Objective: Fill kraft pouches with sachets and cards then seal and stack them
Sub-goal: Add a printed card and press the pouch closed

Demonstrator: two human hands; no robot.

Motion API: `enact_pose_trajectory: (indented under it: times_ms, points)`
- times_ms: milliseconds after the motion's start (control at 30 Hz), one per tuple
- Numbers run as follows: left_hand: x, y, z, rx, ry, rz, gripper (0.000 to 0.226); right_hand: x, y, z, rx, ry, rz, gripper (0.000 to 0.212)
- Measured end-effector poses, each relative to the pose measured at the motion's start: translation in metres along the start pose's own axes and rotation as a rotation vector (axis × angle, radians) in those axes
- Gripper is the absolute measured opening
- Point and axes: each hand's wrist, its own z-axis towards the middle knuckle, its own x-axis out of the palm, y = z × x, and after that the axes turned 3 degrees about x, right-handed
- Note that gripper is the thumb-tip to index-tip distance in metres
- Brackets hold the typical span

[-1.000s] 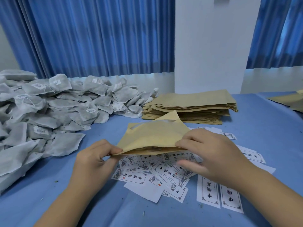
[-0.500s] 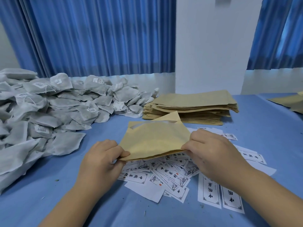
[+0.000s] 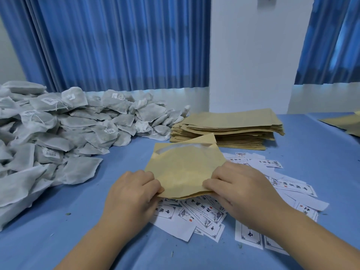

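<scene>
A kraft pouch [image 3: 185, 166] with a clear window strip near its far edge is held just above the blue table. My left hand [image 3: 134, 193] pinches its near left edge. My right hand [image 3: 237, 186] pinches its near right edge, the fingers curled over the paper. The pouch's near mouth looks pressed nearly flat. Under and around it lie several white printed cards [image 3: 202, 211]. A large heap of grey-white sachets [image 3: 58, 131] covers the table's left side.
A stack of kraft pouches [image 3: 231, 127] lies behind the held pouch. More kraft pouches [image 3: 344, 123] show at the right edge. Blue curtains and a white pillar stand behind the blue table [image 3: 58, 240].
The pouch's near mouth, open a second ago, has been pressed flat. My hands have moved closer together along its near edge.
</scene>
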Motion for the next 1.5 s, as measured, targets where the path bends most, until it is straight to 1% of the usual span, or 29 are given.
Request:
enact_pose_trajectory:
  times_ms: [67, 100, 133, 200, 233, 333, 400, 433, 500, 600, 633, 700, 767, 967, 1033, 1100, 1133, 1167, 1233, 1267, 1333, 1400, 1433, 1467, 1500]
  points:
    - [-0.001, -0.005, 0.001, -0.002, 0.037, 0.016, 0.01, 0.004, 0.004, 0.0, -0.007, -0.015, -0.038, 0.016]
    - [-0.001, -0.008, 0.002, -0.003, 0.054, 0.028, 0.003, 0.005, 0.005, 0.0, -0.002, -0.023, -0.042, 0.017]
    - [0.0, -0.011, 0.004, -0.013, 0.068, 0.036, 0.007, 0.006, 0.005, 0.0, 0.006, -0.03, -0.039, 0.019]
    - [0.003, -0.017, 0.006, 0.016, 0.076, 0.058, 0.023, 0.007, 0.007, 0.001, 0.025, -0.037, -0.034, 0.021]
    - [0.004, -0.018, 0.007, 0.04, 0.069, 0.066, 0.025, 0.007, 0.008, 0.002, 0.03, -0.035, -0.04, 0.021]
    - [0.005, -0.017, 0.008, 0.094, 0.036, 0.066, 0.018, 0.007, 0.012, 0.004, 0.026, -0.024, -0.076, 0.017]
    - [0.005, -0.016, 0.008, 0.081, 0.021, 0.055, 0.013, 0.008, 0.015, 0.004, 0.004, -0.04, -0.09, 0.014]
    - [0.006, -0.016, 0.007, 0.08, 0.014, 0.057, 0.015, 0.009, 0.017, 0.004, -0.01, -0.045, -0.099, 0.013]
    - [0.007, -0.018, 0.007, 0.079, 0.026, 0.077, 0.017, 0.012, 0.02, 0.005, -0.028, -0.049, -0.119, 0.015]
    - [0.01, -0.023, 0.008, 0.09, 0.026, 0.088, 0.009, 0.015, 0.02, 0.006, -0.014, -0.057, -0.135, 0.019]
    - [0.011, -0.025, 0.009, 0.098, 0.023, 0.086, 0.01, 0.015, 0.021, 0.007, -0.013, -0.056, -0.139, 0.019]
    - [0.013, -0.027, 0.012, 0.128, 0.022, 0.084, 0.018, 0.017, 0.022, 0.006, -0.02, -0.057, -0.155, 0.02]
    - [0.014, -0.027, 0.013, 0.144, 0.033, 0.075, 0.019, 0.017, 0.023, 0.006, -0.025, -0.062, -0.162, 0.02]
    - [0.015, -0.027, 0.012, 0.113, 0.053, 0.061, 0.009, 0.017, 0.026, 0.008, 0.004, -0.098, -0.147, 0.021]
    - [0.016, -0.029, 0.013, 0.118, 0.042, 0.05, 0.011, 0.017, 0.028, 0.009, -0.029, -0.097, -0.135, 0.019]
    - [0.016, -0.029, 0.014, 0.13, 0.023, 0.031, 0.011, 0.016, 0.028, 0.009, -0.066, -0.081, -0.09, 0.013]
    - [0.015, -0.028, 0.014, 0.122, 0.016, 0.01, 0.01, 0.015, 0.027, 0.009, -0.039, -0.06, -0.021, 0.018]
    - [0.013, -0.026, 0.013, 0.099, 0.01, -0.02, 0.011, 0.014, 0.026, 0.008, 0.037, -0.036, 0.104, 0.027]
    - [0.01, -0.02, 0.012, 0.032, -0.004, -0.072, 0.017, 0.007, 0.022, 0.009, 0.328, -0.015, 0.412, 0.039]
    - [0.009, -0.018, 0.012, 0.003, -0.011, -0.081, 0.018, 0.005, 0.019, 0.009, 0.497, -0.027, 0.524, 0.039]
    - [0.007, -0.017, 0.012, -0.015, -0.033, -0.072, 0.02, 0.004, 0.009, 0.011, 0.831, -0.041, 0.667, 0.037]
    - [0.008, -0.018, 0.013, 0.03, -0.052, -0.051, 0.02, 0.006, -0.001, 0.01, 1.12, 0.08, 0.863, 0.039]
    - [0.008, -0.019, 0.013, 0.068, -0.057, -0.039, 0.02, 0.006, -0.005, 0.009, 1.236, 0.163, 0.981, 0.041]
    - [0.009, -0.02, 0.013, 0.106, -0.059, -0.027, 0.019, 0.007, -0.007, 0.009, 1.303, 0.213, 1.114, 0.046]
    - [0.01, -0.021, 0.013, 0.134, -0.064, -0.015, 0.018, 0.008, -0.006, 0.008, 1.33, 0.228, 1.214, 0.056]
